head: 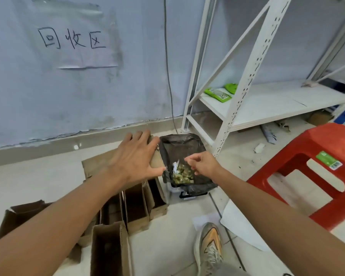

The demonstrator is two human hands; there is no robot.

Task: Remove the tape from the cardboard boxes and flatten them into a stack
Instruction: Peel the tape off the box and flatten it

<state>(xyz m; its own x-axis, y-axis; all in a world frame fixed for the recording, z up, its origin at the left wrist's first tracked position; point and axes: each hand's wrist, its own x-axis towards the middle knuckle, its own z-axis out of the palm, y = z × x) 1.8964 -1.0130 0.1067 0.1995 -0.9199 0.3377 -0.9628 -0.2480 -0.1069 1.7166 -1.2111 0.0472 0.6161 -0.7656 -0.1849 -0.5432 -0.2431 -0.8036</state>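
A flattened cardboard box (pixel 94 166) lies on the floor by the wall. My left hand (pixel 135 158) presses flat on it with spread fingers. Several open brown cardboard boxes (pixel 135 206) stand in a row nearer to me, and one more box (pixel 110 250) stands at the bottom. A small bin lined with a black bag (pixel 179 144) sits right of the flat box and holds crumpled tape scraps (pixel 182 173). My right hand (pixel 202 163) hovers over the bin with loosely curled fingers; nothing shows in it.
A red plastic stool (pixel 315 176) stands at the right. A white metal shelf rack (pixel 247 100) with green packets stands behind the bin. White paper sheets (pixel 241 222) lie on the floor beside my shoe (pixel 209 250). A cable hangs down the wall.
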